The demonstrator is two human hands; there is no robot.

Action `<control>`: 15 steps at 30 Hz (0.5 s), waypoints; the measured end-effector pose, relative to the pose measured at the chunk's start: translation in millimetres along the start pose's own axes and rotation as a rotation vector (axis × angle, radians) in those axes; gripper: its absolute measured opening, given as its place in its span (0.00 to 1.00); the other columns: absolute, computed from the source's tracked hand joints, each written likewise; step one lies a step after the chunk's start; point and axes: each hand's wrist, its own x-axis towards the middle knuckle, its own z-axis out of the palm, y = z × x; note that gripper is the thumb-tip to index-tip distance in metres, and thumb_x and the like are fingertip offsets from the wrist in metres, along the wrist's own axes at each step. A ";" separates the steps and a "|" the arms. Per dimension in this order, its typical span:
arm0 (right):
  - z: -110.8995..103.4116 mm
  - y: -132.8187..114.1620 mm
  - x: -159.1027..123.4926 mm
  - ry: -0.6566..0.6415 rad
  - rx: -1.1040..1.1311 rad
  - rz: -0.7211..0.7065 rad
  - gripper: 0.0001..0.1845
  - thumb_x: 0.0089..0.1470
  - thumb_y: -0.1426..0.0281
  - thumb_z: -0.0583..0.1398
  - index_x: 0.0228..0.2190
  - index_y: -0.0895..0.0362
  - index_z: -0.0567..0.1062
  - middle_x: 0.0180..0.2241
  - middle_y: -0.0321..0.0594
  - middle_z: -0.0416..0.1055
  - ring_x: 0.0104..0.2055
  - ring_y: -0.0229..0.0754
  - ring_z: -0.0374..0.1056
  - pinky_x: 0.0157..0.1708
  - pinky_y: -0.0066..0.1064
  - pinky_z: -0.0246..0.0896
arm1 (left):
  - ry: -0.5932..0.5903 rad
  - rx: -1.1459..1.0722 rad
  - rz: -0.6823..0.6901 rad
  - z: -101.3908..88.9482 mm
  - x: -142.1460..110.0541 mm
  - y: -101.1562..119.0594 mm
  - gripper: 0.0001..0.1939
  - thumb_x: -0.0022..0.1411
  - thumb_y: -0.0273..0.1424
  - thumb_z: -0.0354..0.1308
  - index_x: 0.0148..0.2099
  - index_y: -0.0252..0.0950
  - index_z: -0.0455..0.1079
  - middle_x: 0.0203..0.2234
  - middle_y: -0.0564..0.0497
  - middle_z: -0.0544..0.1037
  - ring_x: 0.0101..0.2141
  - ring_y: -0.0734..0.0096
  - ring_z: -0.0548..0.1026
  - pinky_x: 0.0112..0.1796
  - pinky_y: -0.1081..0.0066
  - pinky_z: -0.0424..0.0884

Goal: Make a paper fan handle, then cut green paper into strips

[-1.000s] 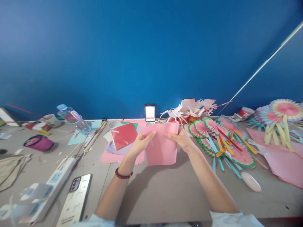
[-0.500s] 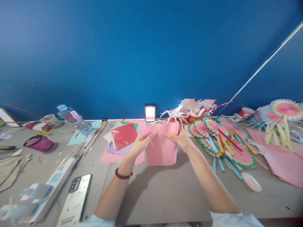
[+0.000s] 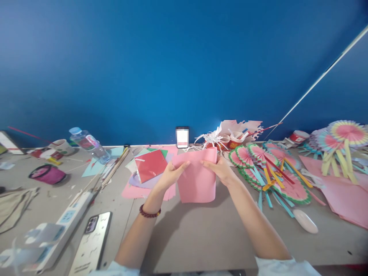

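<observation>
A plain pink sheet of paper (image 3: 197, 186) is held up above the table, its lower edge slightly curved. My left hand (image 3: 171, 175) grips its left side, thumb across the front and fingers behind. On the opposite side, my right hand (image 3: 222, 170) pinches the sheet the same way, near its upper right. The fingers behind the paper are hidden. Just left of it lies a stack of coloured paper with a red sheet (image 3: 151, 165) on top. Finished pleated paper fans (image 3: 291, 188) with green edges lie to the right.
A phone (image 3: 182, 137) leans against the blue wall. Left are a water bottle (image 3: 90, 145), wooden sticks (image 3: 116, 166), a power strip (image 3: 67, 226) and another phone (image 3: 91, 245). At right lie a white mouse (image 3: 305, 221), pink sheets (image 3: 342, 195) and pastel fans (image 3: 349, 134).
The lower edge of the pink paper has shifted slightly down and to the right. Both hands keep their hold in nearly the same place.
</observation>
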 end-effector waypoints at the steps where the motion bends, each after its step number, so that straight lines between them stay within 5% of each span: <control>1: 0.0 0.3 0.2 0.000 0.004 0.003 0.25 0.29 0.62 0.77 0.31 0.60 0.82 0.31 0.46 0.82 0.33 0.51 0.78 0.31 0.34 0.74 | -0.010 0.007 0.003 0.2 -0.3 0.5 0.17 0.51 0.44 0.70 0.30 0.35 0.75 0.26 0.51 0.78 0.33 0.64 0.76 0.34 0.69 0.72; 15: 2.3 -1.9 -1.5 -0.006 0.030 0.018 0.25 0.27 0.63 0.77 0.31 0.59 0.82 0.30 0.44 0.82 0.33 0.52 0.79 0.32 0.35 0.74 | -0.032 -0.018 0.065 -1.2 3.0 -5.3 0.20 0.54 0.49 0.66 0.29 0.35 0.74 0.23 0.52 0.75 0.29 0.67 0.74 0.30 0.71 0.70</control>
